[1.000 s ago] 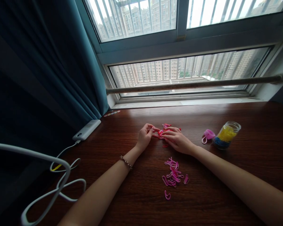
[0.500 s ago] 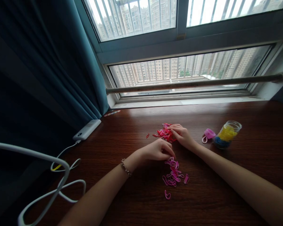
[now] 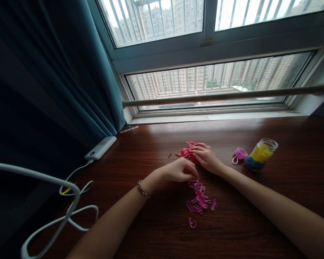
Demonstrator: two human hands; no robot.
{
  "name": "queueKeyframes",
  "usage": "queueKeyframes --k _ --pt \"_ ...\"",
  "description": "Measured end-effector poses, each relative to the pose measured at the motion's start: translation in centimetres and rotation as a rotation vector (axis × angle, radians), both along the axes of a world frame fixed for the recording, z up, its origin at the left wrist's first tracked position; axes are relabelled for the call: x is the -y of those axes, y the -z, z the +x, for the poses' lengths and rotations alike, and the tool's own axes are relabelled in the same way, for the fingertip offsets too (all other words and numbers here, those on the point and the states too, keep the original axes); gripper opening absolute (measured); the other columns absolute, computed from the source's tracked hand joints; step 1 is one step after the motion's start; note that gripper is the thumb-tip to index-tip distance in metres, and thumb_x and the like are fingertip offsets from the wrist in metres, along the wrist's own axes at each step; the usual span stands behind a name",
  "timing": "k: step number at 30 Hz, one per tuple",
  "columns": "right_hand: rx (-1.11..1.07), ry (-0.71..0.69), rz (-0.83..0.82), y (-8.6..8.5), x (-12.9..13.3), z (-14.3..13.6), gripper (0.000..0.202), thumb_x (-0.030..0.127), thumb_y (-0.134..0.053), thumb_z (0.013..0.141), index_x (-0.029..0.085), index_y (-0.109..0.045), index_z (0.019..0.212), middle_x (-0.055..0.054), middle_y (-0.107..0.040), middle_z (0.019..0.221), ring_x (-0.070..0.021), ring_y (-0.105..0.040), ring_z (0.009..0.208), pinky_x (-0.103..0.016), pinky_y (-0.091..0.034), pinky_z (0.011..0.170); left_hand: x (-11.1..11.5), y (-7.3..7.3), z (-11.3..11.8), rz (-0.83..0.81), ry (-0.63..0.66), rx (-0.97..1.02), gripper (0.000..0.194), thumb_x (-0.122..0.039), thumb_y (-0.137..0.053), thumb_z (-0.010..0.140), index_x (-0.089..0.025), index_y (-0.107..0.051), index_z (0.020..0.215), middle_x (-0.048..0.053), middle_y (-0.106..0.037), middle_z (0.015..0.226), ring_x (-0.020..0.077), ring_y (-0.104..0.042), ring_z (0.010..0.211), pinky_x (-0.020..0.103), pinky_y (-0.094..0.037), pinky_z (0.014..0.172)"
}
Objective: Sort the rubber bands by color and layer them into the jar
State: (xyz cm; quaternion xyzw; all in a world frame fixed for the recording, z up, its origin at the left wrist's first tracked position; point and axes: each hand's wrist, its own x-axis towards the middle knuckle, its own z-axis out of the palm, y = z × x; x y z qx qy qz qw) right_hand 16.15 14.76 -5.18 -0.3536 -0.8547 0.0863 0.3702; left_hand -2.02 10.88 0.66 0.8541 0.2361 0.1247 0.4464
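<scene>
On the dark wooden table lies a pile of red and pink bands, partly covered by my right hand, whose fingers are stretched over it. Nearer to me is a looser pile of pink and purple bands. My left hand, with a beaded bracelet on the wrist, is at the far end of this pile, its fingertips pinched together; what they hold, if anything, is too small to make out. A single purple band lies nearest to me.
An uncapped glass jar with yellow and blue contents stands at the right, beside a pink lid with a loop. At the left are a white power bank and a looped white cable. The window is behind.
My right hand has shifted slightly left over the red and pink pile. My left hand has moved a little up and left, its fingertips still pinched.
</scene>
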Motion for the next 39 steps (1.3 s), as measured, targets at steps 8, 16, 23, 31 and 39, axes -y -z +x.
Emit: queueKeyframes --k 8,16,23,31,39 --pt "-0.49 0.077 -0.248 -0.2 -0.1 0.6 0.016 0.029 -0.056 0.078 0.019 -0.068 0.083 -0.006 -0.068 0.085 -0.02 -0.062 0.078 -0.033 -0.05 0.073 -2.2 0.7 -2.4 -0.261 -0.286 0.11 0.027 -0.008 -0.042 0.064 -0.008 -0.062 0.083 0.004 -0.061 0.069 0.0112 -0.057 0.055 0.022 -0.045 0.053" --pt "-0.714 0.013 -0.62 -1.6 0.7 0.0 0.026 0.036 -0.068 0.065 0.015 -0.067 0.082 -0.006 -0.069 0.079 -0.019 -0.064 0.072 -0.031 -0.052 0.068 -4.5 3.0 -4.2 0.481 -0.657 -0.059 0.01 -0.021 -0.059 0.068 -0.015 -0.06 0.076 -0.001 -0.053 0.071 0.0083 -0.045 0.057 0.02 -0.037 0.054" --pt "-0.79 0.162 -0.709 -1.1 0.7 0.1 0.031 0.04 -0.07 0.06 0.014 -0.067 0.077 -0.006 -0.067 0.064 -0.0201 -0.064 0.057 -0.029 -0.053 0.052 -4.6 3.9 -4.2 0.493 -0.582 -0.107 0.008 -0.023 -0.059 0.073 -0.015 -0.061 0.072 0.001 -0.054 0.074 0.0101 -0.049 0.064 0.021 -0.039 0.059" --pt "-0.428 -0.325 -0.821 -3.3 2.1 -0.2 0.026 0.038 -0.068 0.066 0.013 -0.07 0.073 0.0 -0.061 0.056 -0.0071 -0.047 0.043 -0.018 -0.036 0.039 -5.3 4.1 -4.8 0.395 -0.675 0.034 0.018 -0.031 -0.066 0.068 -0.014 -0.065 0.07 0.001 -0.056 0.069 0.0093 -0.046 0.059 0.021 -0.037 0.056" --pt "-0.361 -0.367 -0.872 -3.3 2.5 -0.3 0.045 0.048 -0.047 0.082 0.009 -0.068 0.073 -0.001 -0.058 0.049 -0.0042 -0.035 0.031 -0.018 -0.023 0.032 -5.7 4.7 -5.0 0.241 -0.736 0.086 0.02 -0.031 -0.062 0.072 -0.013 -0.069 0.077 0.004 -0.066 0.07 0.0114 -0.054 0.062 0.021 -0.04 0.057"
